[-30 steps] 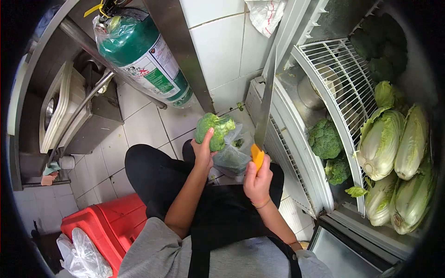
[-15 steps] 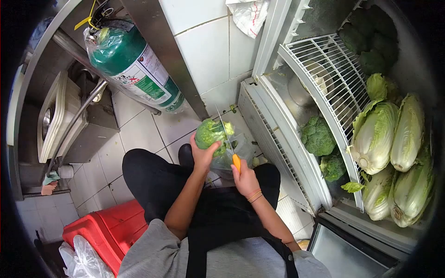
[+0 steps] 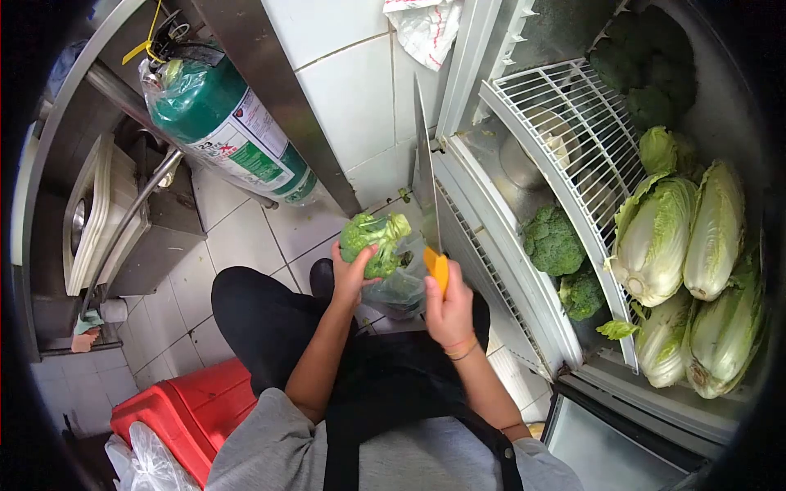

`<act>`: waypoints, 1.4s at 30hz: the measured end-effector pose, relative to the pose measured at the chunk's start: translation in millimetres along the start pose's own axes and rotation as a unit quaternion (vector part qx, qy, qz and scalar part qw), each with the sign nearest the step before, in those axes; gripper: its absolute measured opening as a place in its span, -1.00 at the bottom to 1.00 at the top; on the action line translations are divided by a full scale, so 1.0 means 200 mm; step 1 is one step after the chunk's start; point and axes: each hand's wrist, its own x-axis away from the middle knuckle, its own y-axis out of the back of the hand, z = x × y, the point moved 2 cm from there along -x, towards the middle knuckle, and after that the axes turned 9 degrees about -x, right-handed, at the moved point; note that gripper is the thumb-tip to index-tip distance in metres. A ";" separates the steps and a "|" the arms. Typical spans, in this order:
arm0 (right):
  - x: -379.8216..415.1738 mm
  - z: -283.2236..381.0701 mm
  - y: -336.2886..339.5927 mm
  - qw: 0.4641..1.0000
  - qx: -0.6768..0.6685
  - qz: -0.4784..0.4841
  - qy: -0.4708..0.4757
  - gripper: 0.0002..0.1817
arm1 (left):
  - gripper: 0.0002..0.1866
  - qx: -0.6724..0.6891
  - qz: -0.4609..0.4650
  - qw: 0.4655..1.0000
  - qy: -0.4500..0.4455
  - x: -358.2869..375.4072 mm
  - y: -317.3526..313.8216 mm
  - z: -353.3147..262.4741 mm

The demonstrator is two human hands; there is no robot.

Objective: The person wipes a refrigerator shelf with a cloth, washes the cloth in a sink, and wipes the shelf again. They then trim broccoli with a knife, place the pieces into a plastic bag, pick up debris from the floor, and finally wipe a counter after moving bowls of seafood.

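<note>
A head of broccoli (image 3: pixel 372 241) is gripped in my left hand (image 3: pixel 353 274), its pale cut stem turned toward the right. My right hand (image 3: pixel 449 311) is closed around the orange handle of a knife (image 3: pixel 426 168). The wide blade points up and away, apart from the broccoli and to its right. Below the broccoli, between my legs, is a clear plastic bag (image 3: pixel 397 286); its contents are hard to make out. Small green scraps (image 3: pixel 403 195) lie on the tiled floor past the broccoli.
An open fridge on the right has a white wire shelf (image 3: pixel 565 123), napa cabbages (image 3: pixel 659 241) and more broccoli (image 3: pixel 557 240). A green fire extinguisher (image 3: pixel 233 123) stands at the upper left by a metal post. A red bin (image 3: pixel 192 409) is at my left side.
The knife has moved right, off the broccoli stem, and its blade has swung upright. My left hand still holds the broccoli in nearly the same place.
</note>
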 end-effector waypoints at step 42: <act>0.57 -0.91 -0.18 0.881 -0.133 0.001 -0.453 -0.65 | -0.64 -0.460 0.604 0.571 -0.312 0.20 -0.85 -1.16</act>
